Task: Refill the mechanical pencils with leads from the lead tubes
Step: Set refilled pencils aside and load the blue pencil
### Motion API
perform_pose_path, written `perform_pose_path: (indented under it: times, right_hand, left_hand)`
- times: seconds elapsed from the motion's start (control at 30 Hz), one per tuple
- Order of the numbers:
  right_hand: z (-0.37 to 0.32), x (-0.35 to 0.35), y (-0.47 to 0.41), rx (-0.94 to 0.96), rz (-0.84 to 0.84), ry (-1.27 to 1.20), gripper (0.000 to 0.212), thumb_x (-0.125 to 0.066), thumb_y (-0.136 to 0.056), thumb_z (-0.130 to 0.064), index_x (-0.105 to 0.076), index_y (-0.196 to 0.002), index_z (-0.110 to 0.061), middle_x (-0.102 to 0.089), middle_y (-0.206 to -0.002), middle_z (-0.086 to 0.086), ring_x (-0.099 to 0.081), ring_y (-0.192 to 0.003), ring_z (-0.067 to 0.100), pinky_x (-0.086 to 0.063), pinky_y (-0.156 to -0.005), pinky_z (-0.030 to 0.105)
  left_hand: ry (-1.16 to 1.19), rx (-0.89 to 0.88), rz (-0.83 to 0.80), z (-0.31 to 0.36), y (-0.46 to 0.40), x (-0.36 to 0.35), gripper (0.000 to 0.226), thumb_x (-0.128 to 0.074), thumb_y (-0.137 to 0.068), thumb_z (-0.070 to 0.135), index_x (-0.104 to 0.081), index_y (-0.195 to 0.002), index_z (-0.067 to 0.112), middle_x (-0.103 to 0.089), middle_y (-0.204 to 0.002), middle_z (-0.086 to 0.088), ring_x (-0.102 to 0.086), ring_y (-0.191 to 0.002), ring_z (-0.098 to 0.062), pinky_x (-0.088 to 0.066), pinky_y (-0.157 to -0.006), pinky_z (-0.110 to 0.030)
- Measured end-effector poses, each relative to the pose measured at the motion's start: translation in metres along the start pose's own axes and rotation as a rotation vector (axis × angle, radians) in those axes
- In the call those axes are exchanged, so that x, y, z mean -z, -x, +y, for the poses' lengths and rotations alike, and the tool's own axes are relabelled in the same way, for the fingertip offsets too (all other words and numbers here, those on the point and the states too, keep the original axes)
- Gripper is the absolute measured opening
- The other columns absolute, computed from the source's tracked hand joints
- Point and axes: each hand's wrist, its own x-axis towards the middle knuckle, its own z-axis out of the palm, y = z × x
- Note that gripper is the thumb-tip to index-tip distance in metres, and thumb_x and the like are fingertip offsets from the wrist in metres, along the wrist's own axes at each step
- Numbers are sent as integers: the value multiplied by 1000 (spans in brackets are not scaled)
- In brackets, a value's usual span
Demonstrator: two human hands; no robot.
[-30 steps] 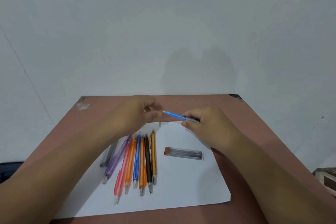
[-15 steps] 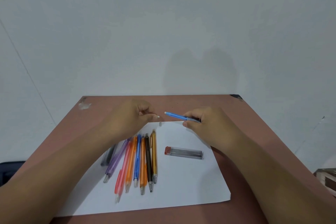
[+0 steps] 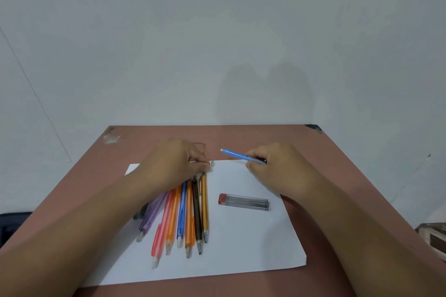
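Observation:
My right hand (image 3: 277,166) grips a blue mechanical pencil (image 3: 235,154) just above the paper's far edge, its white-tipped back end pointing left. My left hand (image 3: 178,164) is lowered onto the far end of a row of several pencils (image 3: 190,214), fingers curled in a pinch; what they hold is hidden. A small grey cap (image 3: 212,163) stands on the paper beside those fingertips. A clear lead tube (image 3: 243,202) with a red cap lies on the white paper (image 3: 253,248), right of the row.
The paper lies on a reddish-brown table (image 3: 241,135) against a white wall. A second, greyish tube (image 3: 141,212) lies partly under my left forearm. A dark object (image 3: 9,222) sits off the left edge, and a box (image 3: 434,239) off the right edge.
My left hand drew a small white piece off the blue pencil's back end, moved left and sank to the paper. The right hand and pencil hardly moved.

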Motion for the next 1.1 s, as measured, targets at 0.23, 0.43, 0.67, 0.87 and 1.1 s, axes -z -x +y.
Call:
perform_pose_path:
  times: [0.23,0.43,0.67,0.87,1.1]
  right_hand:
    - [-1,-5,-3,51,37,64,26,-49,-100,-10,-74,-108,-13,-54,-90,2,-54,-81,20,-40,-64,23]
    - [-4,-11,-9,88,54,46,25,-56,-102,-15,-72,-119,-23,-60,-97,-10,-54,-90,9,-38,-70,9]
    - [-10,-19,-15,105,112,-48,24,-62,-100,-16,-73,-119,-25,-67,-103,-12,-58,-93,4,-41,-75,7]
    - [-11,-24,-19,116,130,-72,24,-67,-97,-19,-74,-118,-27,-70,-106,-15,-60,-95,2,-44,-80,7]
    - [-6,-26,-24,66,89,0,22,-65,-98,-18,-75,-116,-27,-69,-107,-12,-59,-96,4,-43,-78,9]
  left_hand:
    - [7,60,78,-7,4,4,16,-62,-96,35,-78,-100,34,-68,-94,18,-63,-86,-4,-54,-76,-27]
    - [69,101,85,-9,7,7,16,-61,-97,36,-72,-107,41,-66,-97,23,-63,-91,-1,-52,-74,-23]
    - [-7,2,157,0,4,4,36,-61,-97,38,-61,-132,39,-66,-126,13,-57,-101,-3,-48,-84,-23]
    - [-28,-3,187,0,-2,0,22,-61,-98,30,-73,-116,31,-72,-113,12,-60,-94,-2,-48,-78,-16]
    - [-55,7,147,-3,-1,-2,22,-61,-98,32,-74,-115,33,-70,-114,16,-61,-95,-2,-48,-75,-17]
